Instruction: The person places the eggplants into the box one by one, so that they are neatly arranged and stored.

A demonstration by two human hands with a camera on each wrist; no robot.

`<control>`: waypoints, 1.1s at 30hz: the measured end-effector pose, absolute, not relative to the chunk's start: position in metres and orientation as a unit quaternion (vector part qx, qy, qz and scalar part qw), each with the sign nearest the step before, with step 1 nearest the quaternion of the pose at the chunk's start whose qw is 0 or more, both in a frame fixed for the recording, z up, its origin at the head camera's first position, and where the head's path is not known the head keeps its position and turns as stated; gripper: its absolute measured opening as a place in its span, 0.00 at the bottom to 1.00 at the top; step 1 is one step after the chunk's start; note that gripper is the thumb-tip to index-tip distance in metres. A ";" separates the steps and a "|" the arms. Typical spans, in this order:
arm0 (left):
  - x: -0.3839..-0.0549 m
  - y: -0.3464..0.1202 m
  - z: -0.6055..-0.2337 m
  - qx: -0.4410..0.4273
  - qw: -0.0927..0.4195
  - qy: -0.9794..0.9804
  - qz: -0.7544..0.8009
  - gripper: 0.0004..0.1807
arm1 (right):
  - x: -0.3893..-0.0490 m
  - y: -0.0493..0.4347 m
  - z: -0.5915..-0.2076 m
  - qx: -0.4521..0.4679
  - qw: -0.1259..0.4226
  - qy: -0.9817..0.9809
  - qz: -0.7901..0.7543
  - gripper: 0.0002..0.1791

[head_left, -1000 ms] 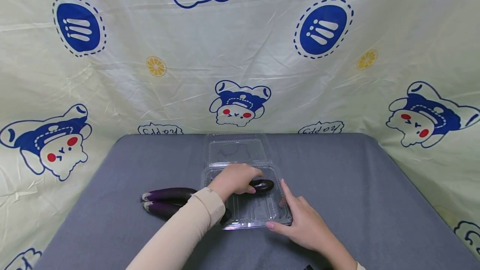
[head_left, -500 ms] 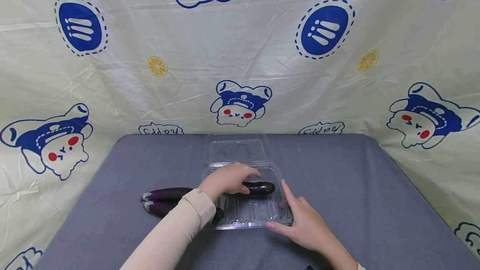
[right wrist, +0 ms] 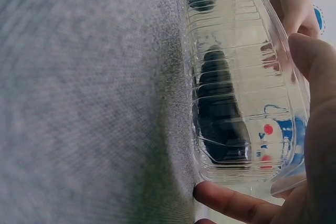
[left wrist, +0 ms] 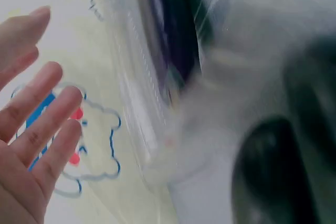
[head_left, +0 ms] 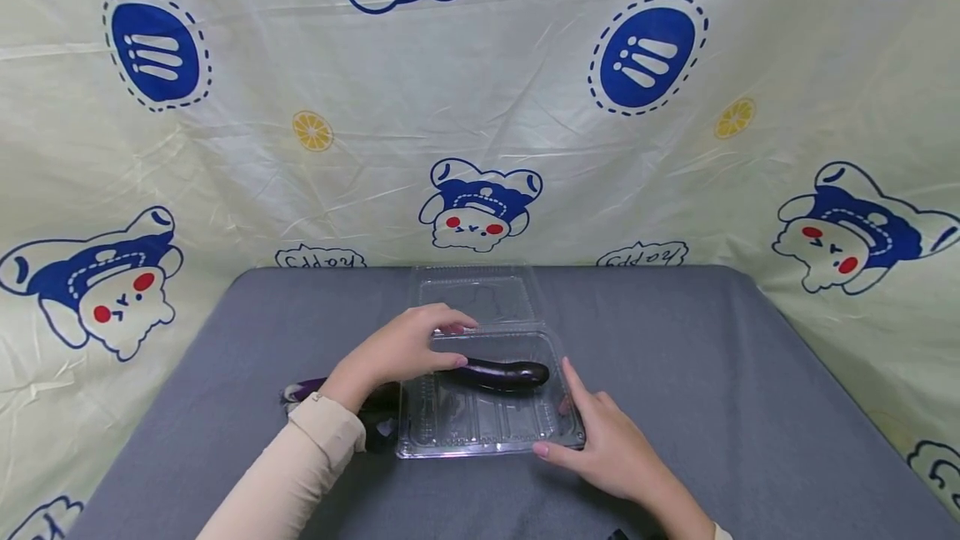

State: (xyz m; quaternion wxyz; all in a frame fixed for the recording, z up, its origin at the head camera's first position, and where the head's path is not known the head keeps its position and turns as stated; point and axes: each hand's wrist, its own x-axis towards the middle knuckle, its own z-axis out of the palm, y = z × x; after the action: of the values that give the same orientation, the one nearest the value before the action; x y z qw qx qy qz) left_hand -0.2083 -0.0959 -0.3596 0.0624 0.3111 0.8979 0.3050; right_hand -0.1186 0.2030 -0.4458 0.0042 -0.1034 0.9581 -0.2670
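Soft light glints on the clear rectangular plastic container [head_left: 465, 432]; faint shadows dim the grey fabric surface [head_left: 675, 357]; the left wrist view is hazily blurred.

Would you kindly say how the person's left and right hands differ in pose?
Place: the left hand is at the far left corner of the clear container, the right hand at its near right corner.
Contact: the right hand touches the container; whether the left hand touches the eggplant is unclear.
Direction: the left hand points rightward, the right hand forward and slightly leftward.
Both hands are bare.
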 end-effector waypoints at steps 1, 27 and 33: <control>-0.207 -0.102 -0.360 0.307 0.055 0.896 0.317 0.24 | -0.119 0.202 -0.446 -0.105 0.003 0.958 -0.266 0.64; -0.208 -0.203 -0.407 0.224 0.117 0.889 0.381 0.29 | -0.119 0.202 -0.447 -0.106 -0.002 0.959 -0.264 0.64; -0.209 -0.208 -0.413 0.239 0.136 0.893 0.356 0.27 | -0.119 0.201 -0.447 -0.106 -0.003 0.959 -0.263 0.64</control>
State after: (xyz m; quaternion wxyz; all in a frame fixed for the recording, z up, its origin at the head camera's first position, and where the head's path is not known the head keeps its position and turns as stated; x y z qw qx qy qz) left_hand -0.2086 -0.2078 -0.4125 0.1363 0.2391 0.8929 0.3565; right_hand -0.1190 0.2009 -0.4472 -0.0034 -0.1059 0.9591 -0.2626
